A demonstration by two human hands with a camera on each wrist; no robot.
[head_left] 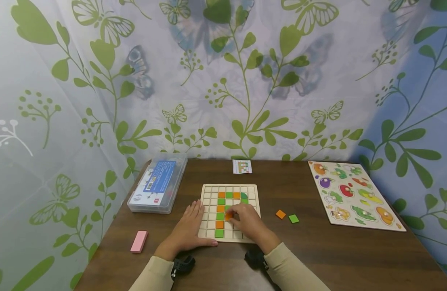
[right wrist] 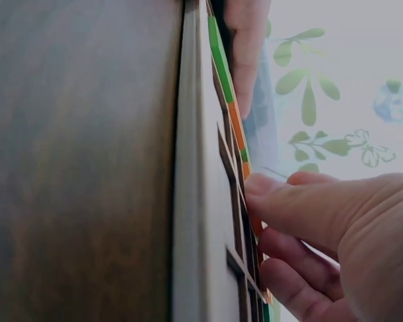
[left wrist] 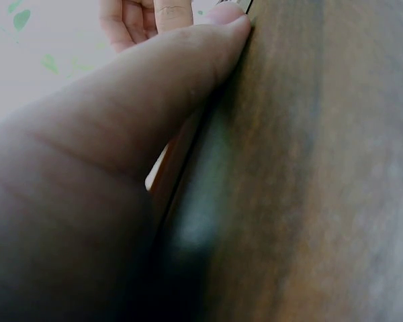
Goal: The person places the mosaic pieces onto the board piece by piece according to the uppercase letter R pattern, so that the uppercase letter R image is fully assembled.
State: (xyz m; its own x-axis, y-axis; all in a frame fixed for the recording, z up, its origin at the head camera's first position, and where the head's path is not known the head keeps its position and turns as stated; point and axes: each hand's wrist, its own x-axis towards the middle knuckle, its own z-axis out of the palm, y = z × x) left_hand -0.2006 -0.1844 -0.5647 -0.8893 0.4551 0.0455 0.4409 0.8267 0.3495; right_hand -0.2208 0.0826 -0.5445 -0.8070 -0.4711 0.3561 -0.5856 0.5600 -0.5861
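A pale wooden grid board lies on the table with green and orange square tiles set in its cells. One column of alternating tiles runs down its left half, and a row across the top ends in a dark green rounded tile. My left hand rests at the board's left edge, fingers straight, thumb along the near edge. With thumb and fingers my right hand pinches an orange tile at the column's right side. In the right wrist view the right fingertips are right at the board's surface.
Right of the board lie a loose orange tile and a green tile. A pattern card sits behind it. At left are a clear plastic case and a pink block; a vegetable puzzle lies far right.
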